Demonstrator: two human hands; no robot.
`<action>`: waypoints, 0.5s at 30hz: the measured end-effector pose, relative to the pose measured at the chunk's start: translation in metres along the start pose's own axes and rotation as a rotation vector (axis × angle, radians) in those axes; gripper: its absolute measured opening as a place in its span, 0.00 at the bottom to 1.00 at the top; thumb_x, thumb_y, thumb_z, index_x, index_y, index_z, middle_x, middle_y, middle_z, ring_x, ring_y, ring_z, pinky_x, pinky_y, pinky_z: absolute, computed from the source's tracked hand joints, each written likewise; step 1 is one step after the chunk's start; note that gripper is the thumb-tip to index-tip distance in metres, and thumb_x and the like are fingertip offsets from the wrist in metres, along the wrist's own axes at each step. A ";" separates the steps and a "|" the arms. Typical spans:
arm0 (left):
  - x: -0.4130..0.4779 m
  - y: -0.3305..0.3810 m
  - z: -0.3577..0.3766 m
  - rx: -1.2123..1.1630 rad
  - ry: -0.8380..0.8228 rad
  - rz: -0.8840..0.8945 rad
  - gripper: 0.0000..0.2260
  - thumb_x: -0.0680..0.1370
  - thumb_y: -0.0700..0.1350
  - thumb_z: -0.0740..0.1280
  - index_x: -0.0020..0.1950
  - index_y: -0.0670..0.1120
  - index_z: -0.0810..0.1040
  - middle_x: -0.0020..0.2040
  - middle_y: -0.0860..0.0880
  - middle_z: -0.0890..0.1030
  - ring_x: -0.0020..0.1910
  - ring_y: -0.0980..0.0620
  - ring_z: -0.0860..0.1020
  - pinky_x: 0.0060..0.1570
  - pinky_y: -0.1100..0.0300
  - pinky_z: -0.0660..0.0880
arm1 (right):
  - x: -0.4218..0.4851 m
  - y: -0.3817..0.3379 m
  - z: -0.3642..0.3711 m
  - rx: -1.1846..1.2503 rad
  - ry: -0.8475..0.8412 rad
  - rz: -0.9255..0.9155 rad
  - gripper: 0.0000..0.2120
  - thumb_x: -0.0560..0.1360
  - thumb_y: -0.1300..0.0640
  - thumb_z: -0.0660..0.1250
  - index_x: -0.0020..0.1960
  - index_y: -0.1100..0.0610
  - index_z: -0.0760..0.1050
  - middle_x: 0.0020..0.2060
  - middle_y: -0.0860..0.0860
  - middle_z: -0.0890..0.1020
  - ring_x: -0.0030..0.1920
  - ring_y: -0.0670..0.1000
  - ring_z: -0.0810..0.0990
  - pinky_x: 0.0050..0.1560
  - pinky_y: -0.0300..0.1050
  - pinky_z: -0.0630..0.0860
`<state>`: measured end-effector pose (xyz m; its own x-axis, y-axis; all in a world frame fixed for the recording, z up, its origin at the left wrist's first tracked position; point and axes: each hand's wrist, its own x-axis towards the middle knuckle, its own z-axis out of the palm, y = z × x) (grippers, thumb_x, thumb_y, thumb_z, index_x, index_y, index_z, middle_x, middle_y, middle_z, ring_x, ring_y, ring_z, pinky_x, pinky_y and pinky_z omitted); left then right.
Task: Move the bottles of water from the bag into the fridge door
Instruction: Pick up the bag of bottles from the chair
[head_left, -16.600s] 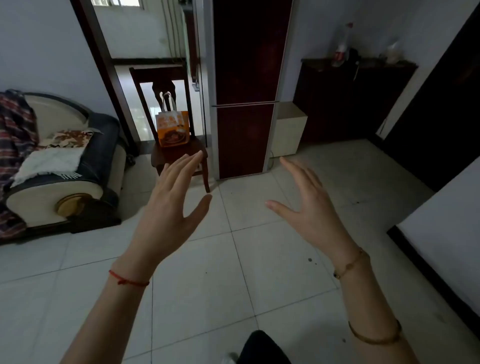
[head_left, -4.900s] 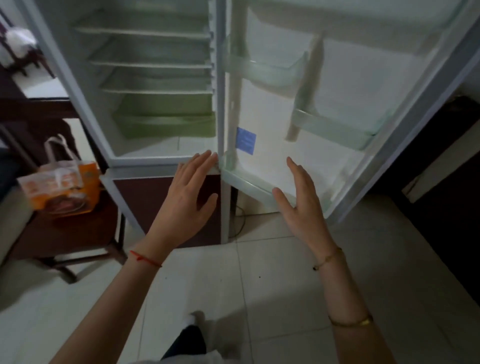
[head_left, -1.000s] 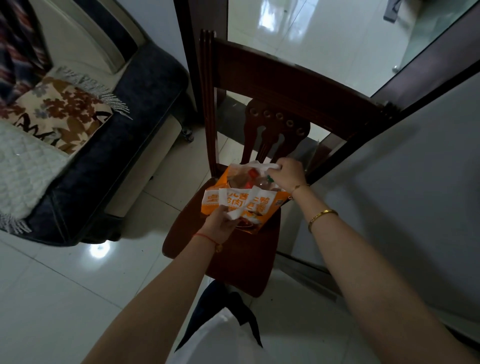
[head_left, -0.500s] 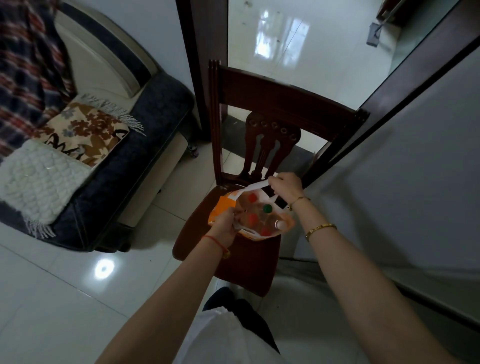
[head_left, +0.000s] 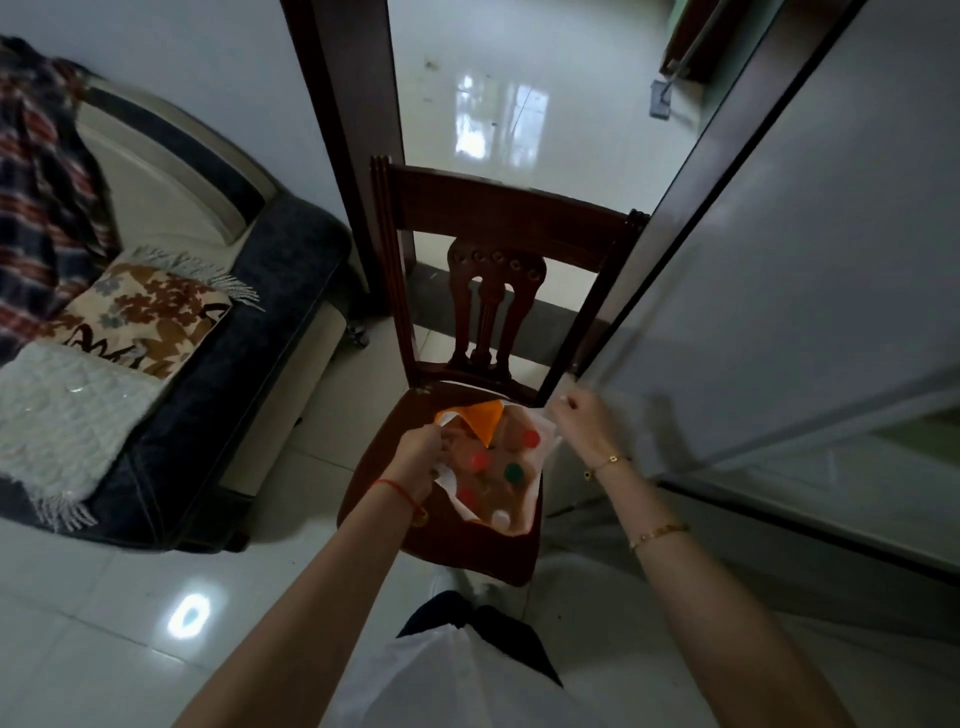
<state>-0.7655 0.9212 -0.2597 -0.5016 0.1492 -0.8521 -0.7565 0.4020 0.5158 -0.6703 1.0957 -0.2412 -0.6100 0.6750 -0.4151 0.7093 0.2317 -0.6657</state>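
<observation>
An orange and white bag (head_left: 525, 506) sits on the seat of a dark wooden chair (head_left: 501, 223). Its mouth is pulled wide, and several bottles (head_left: 514, 472) stand inside, showing red, green and white caps. My left hand (head_left: 418, 451) grips the bag's left edge. My right hand (head_left: 584, 423) pinches the bag's right edge by the chair's back post. The fridge door is out of view; only the grey side of the fridge (head_left: 810, 291) rises at the right.
A sofa (head_left: 171, 332) with cushions and blankets stands to the left of the chair. A dark door frame (head_left: 353, 130) rises behind the chair, with shiny tiled floor beyond it. My own legs stand just in front of the seat.
Both hands have pulled the bag's mouth further apart, so the bottle caps show more fully. My view has tilted up a little.
</observation>
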 end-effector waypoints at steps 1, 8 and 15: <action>-0.006 0.002 0.001 0.043 -0.009 0.004 0.13 0.80 0.39 0.57 0.52 0.36 0.80 0.37 0.37 0.80 0.34 0.42 0.80 0.44 0.56 0.75 | -0.010 0.003 -0.004 0.002 0.011 0.001 0.18 0.75 0.60 0.62 0.28 0.55 0.63 0.25 0.50 0.65 0.26 0.47 0.63 0.26 0.35 0.60; -0.068 0.008 0.013 0.359 -0.160 0.061 0.07 0.77 0.37 0.64 0.41 0.38 0.79 0.32 0.41 0.70 0.32 0.45 0.71 0.42 0.53 0.71 | -0.072 0.035 -0.020 0.095 0.051 0.042 0.10 0.77 0.57 0.63 0.37 0.58 0.72 0.32 0.55 0.72 0.32 0.49 0.70 0.32 0.38 0.65; -0.126 -0.008 0.034 0.529 -0.277 0.083 0.15 0.80 0.39 0.56 0.39 0.44 0.80 0.36 0.45 0.71 0.35 0.50 0.69 0.42 0.56 0.69 | -0.148 0.063 -0.039 0.209 0.153 0.090 0.16 0.77 0.59 0.63 0.32 0.55 0.66 0.28 0.49 0.69 0.29 0.47 0.67 0.31 0.38 0.64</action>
<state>-0.6820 0.9298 -0.1595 -0.3683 0.4006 -0.8390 -0.3728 0.7630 0.5280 -0.5214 1.0379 -0.1977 -0.4759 0.7880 -0.3906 0.6604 0.0269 -0.7504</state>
